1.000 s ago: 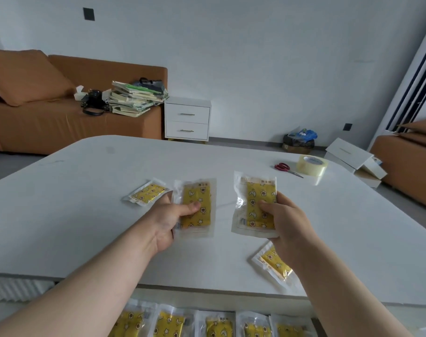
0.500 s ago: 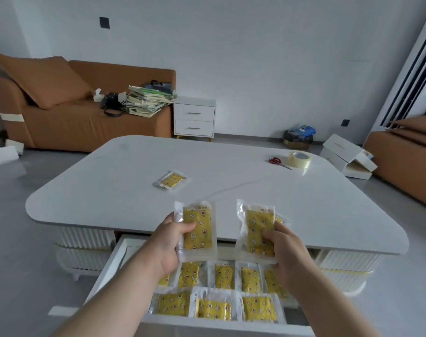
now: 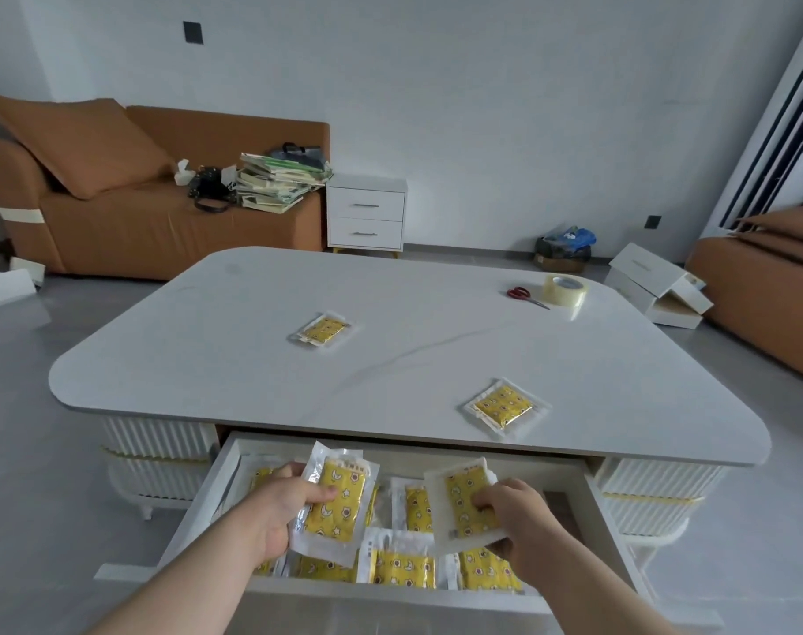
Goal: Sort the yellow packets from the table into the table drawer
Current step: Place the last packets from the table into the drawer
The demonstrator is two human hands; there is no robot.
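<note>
Above the open white drawer (image 3: 197, 506), the left hand (image 3: 276, 511) pinches a flat, rectangular, clear-filmed yellow packet (image 3: 335, 506), thumb across its face. The right hand (image 3: 523, 520) grips a second packet (image 3: 466, 506), fingers curled on it. Both long axes run from drawer front to back.

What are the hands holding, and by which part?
Left hand pinches one yellow packet by its left edge; right hand pinches a second packet by its right edge, above the open drawer.

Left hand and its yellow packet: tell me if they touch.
Touching. The head view shows the left hand pinching the yellow packet, thumb pressed on its front, above the open drawer.
</note>
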